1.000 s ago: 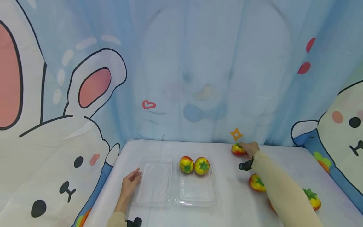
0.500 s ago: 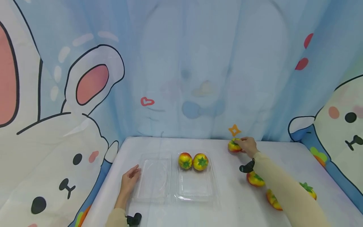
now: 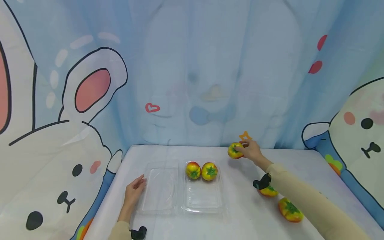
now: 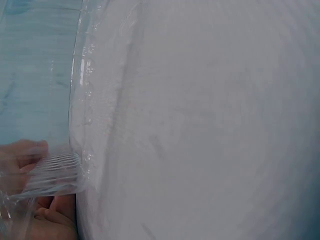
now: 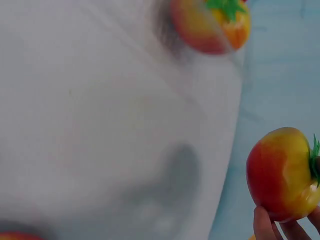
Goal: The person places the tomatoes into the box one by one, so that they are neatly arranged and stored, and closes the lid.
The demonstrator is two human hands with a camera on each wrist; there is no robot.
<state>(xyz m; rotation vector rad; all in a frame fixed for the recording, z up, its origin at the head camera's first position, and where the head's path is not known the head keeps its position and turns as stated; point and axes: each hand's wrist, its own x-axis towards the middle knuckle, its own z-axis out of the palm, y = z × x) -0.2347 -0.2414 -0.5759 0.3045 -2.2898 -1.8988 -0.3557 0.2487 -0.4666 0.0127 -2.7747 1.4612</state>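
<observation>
High over the back right of the table, my right hand (image 3: 251,151) grips a red-and-yellow tomato (image 3: 232,152) with a green leafy top. The right wrist view shows this tomato (image 5: 277,172) large, with fingertips (image 5: 265,225) under it. A clear plastic clamshell box (image 3: 202,198) lies spread open mid-table. Two tomatoes, a left one (image 3: 193,170) and a right one (image 3: 209,171), sit side by side in the back of its right half. My left hand (image 3: 135,190) rests by the outer edge of the lid half (image 3: 160,190), fingers loosely bent; clear plastic partly covers it in the left wrist view.
More tomatoes lie on the white table (image 3: 237,213) at the right: one (image 3: 268,191) partly behind the right wrist's black strap, another (image 3: 290,210) beside the sleeve. A blue cartoon curtain (image 3: 186,66) hangs along the back edge.
My right hand has lifted the tomato from the back of the table and carried it left towards the box. My left hand stays by the lid. The head view has shifted slightly.
</observation>
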